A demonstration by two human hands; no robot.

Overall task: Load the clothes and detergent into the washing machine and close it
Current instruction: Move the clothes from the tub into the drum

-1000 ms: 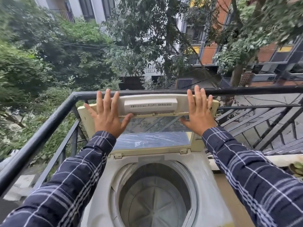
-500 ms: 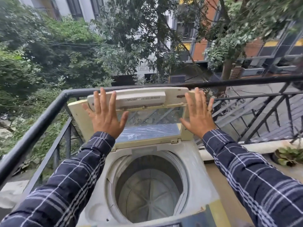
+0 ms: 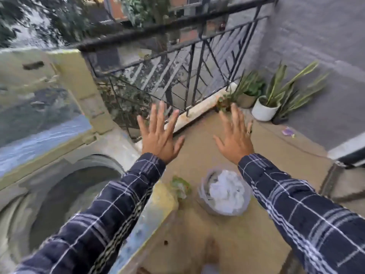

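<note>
Lifted off the lid (image 3: 79, 80), left hand (image 3: 160, 140) and right hand (image 3: 235, 141) show each grip spread; blurred bucket (image 3: 201, 191) contents unclear.

A single wide-angle camera, worn on the head, looks forward and steeply down over the person's outstretched arms, close enough that the sleeves fill the lower frame. It faces the balcony floor (image 3: 276, 155) and railing (image 3: 197, 62). The washing machine (image 3: 110, 143) is cut off at the left edge. The picture is motion-blurred.
</note>
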